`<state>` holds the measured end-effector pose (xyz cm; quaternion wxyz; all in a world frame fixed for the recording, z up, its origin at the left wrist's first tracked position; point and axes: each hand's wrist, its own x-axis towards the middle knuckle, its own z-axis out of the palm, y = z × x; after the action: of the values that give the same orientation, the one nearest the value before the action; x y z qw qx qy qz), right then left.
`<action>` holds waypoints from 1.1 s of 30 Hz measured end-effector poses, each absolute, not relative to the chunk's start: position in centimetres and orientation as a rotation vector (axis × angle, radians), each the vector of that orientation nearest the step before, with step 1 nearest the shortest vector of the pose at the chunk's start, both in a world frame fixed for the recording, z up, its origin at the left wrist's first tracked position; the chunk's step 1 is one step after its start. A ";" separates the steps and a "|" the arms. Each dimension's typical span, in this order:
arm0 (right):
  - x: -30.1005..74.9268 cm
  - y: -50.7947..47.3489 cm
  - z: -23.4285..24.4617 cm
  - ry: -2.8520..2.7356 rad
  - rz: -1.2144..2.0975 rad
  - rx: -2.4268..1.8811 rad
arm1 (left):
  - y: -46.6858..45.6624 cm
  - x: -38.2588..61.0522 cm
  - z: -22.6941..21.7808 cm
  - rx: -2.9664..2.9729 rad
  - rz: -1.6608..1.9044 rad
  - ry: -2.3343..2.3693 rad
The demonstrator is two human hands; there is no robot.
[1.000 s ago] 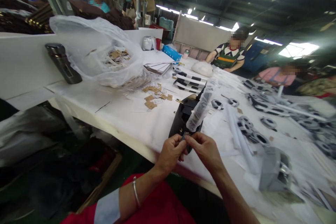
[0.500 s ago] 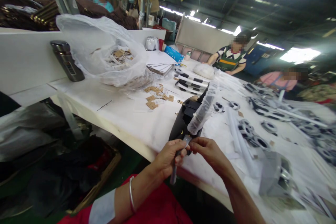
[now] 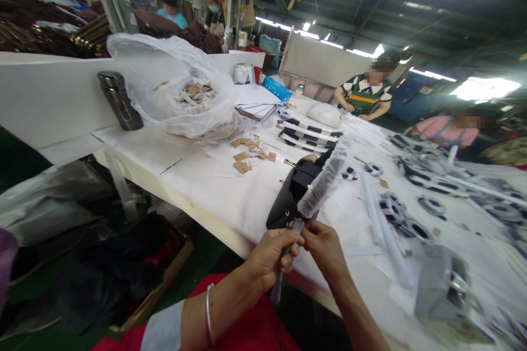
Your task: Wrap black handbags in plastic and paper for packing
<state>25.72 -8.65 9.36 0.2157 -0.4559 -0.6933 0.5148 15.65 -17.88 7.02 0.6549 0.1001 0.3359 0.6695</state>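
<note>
A black handbag (image 3: 284, 197) lies on the near edge of the white table, with gold-coloured metal fittings. Across it runs a strap (image 3: 323, 186) bundled in translucent white wrapping. My left hand (image 3: 276, 252) is closed round a narrow grey strip (image 3: 276, 289) at the lower end of that bundle; the strip's tail hangs below my fist. Just right of it, my right hand (image 3: 323, 247) pinches at the same spot, fingertips close to the left thumb. What sits between the right fingertips is hidden.
Left on the table stand a dark flask (image 3: 121, 101) and an open plastic bag (image 3: 181, 93) of tags, with loose brown tags (image 3: 249, 154) nearby. Rings of black-and-white material (image 3: 431, 205) and a grey tape dispenser (image 3: 442, 279) lie right. A co-worker (image 3: 366, 96) stands across the table.
The whole view has shifted slightly, so things appear a little further right and lower. My right hand is drawn in closer beneath the wrapped strap; the left keeps its hold.
</note>
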 end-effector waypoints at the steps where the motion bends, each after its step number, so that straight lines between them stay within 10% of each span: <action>1: 25.9 -8.9 9.4 -1.845 1.544 -1.218 | -17.8 15.7 6.9 0.256 1.544 0.784; 7: 28.2 -11.0 9.2 -1.070 2.475 -0.789 | -17.6 16.1 6.3 0.313 1.615 0.896; 15: 26.6 -11.6 8.7 -0.742 2.661 -0.520 | -17.3 16.3 5.1 0.390 1.618 0.893; 23: 28.1 -11.8 9.9 -1.695 1.621 -1.230 | -18.3 14.6 6.0 0.684 1.602 1.269; 33: 24.9 -11.4 12.9 -2.378 0.963 -0.931 | -18.2 14.5 5.1 1.092 1.671 1.559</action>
<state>24.89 -11.36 12.94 0.2047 -0.3340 -0.8528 0.3452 14.50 -18.23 5.11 0.2997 0.4114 0.5872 0.6294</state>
